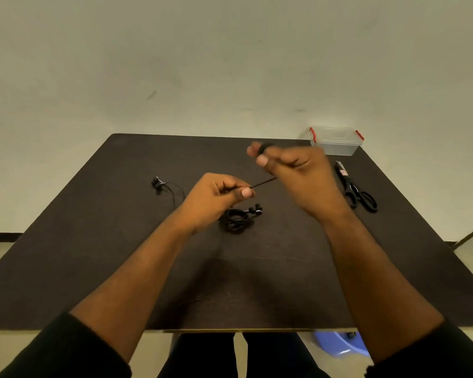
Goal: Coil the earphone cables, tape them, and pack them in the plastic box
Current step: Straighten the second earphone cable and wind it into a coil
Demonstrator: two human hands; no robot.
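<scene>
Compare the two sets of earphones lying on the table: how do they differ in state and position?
The earphones near the middle are wound into a tight bundle, while the earphones on the left lie with their cable in a loose open curve. The bundled set sits just below the left hand; the loose set lies apart, further left and further from the person. Both are black and rest on the dark table, held by neither hand.

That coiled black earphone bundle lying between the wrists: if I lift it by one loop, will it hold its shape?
Probably not. The coiled earphone bundle lies in loose, uneven loops with no tape visible, so it would likely sag and unwind. Its earbuds stick out at one side and may dangle. It looks thin and light, so a push across the dark table should slide it rather than roll it.
</scene>
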